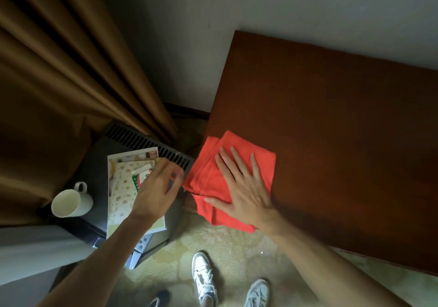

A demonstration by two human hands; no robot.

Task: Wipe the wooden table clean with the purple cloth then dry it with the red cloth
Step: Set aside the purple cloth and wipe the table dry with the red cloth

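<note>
- The right hand is laid flat, palm down, on the red cloth; its fingers are stretched out and slightly spread, and nothing is gripped by them.
- The red cloth is seen folded on the near left corner of the wooden table, with its left and near edges hanging past the table edge.
- The left hand is held over a patterned booklet just left of the cloth; its fingers are curled loosely and blurred, and it cannot be told whether the cloth's edge is pinched by them.
- The booklet is rested on a dark vented appliance, beside which a white mug is tilted.
- A brown curtain is hung at the left.
- White sneakers are seen on the carpet below.
</note>
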